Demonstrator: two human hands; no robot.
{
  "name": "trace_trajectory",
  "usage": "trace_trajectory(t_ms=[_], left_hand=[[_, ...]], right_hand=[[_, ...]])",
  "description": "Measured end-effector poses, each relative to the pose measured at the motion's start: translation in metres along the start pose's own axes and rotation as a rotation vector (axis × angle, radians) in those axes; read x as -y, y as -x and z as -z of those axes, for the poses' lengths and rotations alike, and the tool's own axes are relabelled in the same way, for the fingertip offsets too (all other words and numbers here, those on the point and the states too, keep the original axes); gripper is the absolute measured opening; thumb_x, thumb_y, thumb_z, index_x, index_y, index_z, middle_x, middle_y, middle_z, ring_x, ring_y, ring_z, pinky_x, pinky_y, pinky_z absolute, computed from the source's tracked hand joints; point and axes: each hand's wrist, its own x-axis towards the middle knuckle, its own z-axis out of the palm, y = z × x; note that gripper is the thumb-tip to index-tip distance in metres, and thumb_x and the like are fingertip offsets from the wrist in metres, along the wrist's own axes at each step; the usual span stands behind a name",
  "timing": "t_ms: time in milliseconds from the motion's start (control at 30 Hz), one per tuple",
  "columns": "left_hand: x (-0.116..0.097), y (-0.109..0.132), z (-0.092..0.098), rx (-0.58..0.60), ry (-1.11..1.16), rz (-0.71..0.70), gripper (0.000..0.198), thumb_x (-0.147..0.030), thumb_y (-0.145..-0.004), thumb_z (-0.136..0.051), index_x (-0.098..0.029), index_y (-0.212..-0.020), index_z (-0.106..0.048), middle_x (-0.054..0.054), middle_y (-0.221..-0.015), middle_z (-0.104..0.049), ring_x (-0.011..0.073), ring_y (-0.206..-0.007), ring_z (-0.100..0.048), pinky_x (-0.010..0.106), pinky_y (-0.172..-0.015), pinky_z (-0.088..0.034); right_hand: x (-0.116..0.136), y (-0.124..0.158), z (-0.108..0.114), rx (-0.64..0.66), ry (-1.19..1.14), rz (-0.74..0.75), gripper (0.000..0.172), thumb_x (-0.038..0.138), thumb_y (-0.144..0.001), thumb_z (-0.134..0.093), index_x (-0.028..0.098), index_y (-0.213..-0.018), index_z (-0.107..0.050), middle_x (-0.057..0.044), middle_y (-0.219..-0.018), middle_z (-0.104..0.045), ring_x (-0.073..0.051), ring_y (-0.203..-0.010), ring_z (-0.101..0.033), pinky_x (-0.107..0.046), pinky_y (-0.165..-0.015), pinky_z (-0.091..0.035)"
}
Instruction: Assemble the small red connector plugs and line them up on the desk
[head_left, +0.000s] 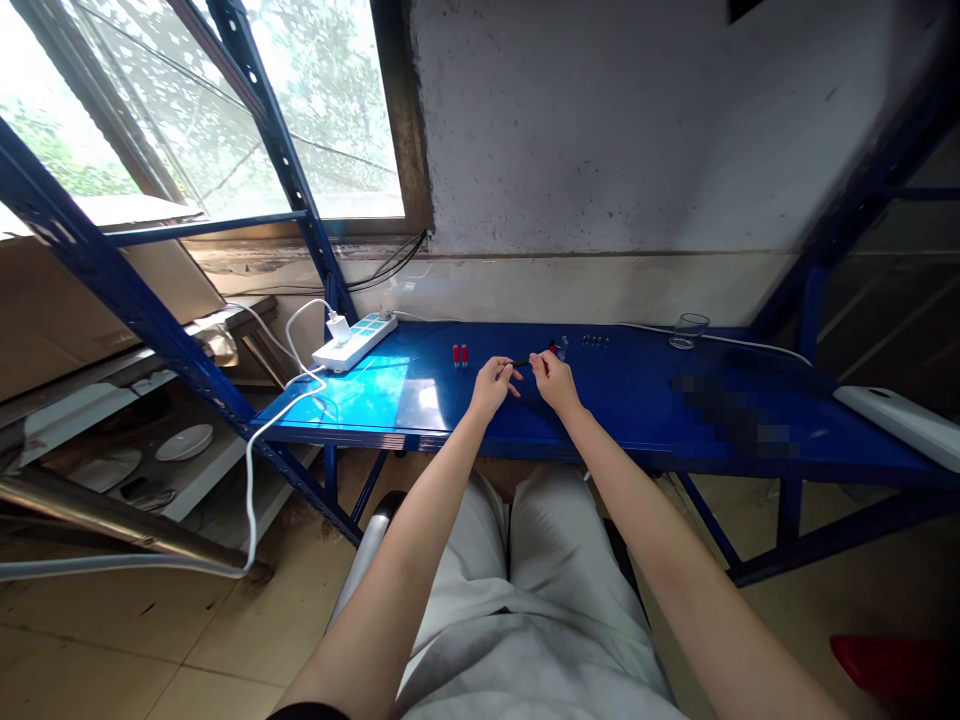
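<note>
Both of my hands are stretched out over the blue metal shelf (637,400) in front of me. My left hand (493,384) and my right hand (553,378) pinch the two ends of a small dark, thin object (521,363) held between them just above the surface. Two small red pieces (460,354) stand on the shelf just left of my left hand. A small red and grey part (556,347) and a row of tiny dark pieces (595,340) lie behind my right hand.
A white power strip (354,340) with a plugged charger and white cable lies at the shelf's left rear. A clear glass (688,330) stands at the back right. A white object (900,420) rests at the far right. Blue rack uprights (112,290) and plates on a low shelf (184,442) are at left.
</note>
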Motion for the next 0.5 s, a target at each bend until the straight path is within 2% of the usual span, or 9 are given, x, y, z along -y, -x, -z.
trace_trajectory(t_ms=[267,500], left_hand=[[0.0037,-0.0027,-0.0008,-0.024,-0.007,0.039,0.012,-0.026,-0.088,-0.041,-0.016,-0.087,-0.047,-0.001,-0.070,-0.058,0.0056,-0.046,-0.055,0.017,-0.048,-0.039],[0.0063,-0.0034,-0.0014,-0.077,-0.011,0.048,0.019,-0.029,-0.089,-0.039,-0.017,-0.076,-0.046,-0.002,-0.067,-0.052,0.0054,-0.047,-0.052,0.017,-0.046,-0.036]], right_hand=[[0.0033,0.0004,-0.0013,0.000,0.009,-0.004,0.041,0.055,-0.088,-0.028,0.022,-0.067,-0.040,0.002,-0.051,-0.045,-0.012,-0.044,-0.041,-0.025,-0.047,-0.028],[0.0072,0.0001,-0.0017,0.015,0.011,0.010,0.040,0.052,-0.089,-0.029,0.022,-0.066,-0.040,0.002,-0.050,-0.043,-0.011,-0.042,-0.039,-0.025,-0.046,-0.026]])
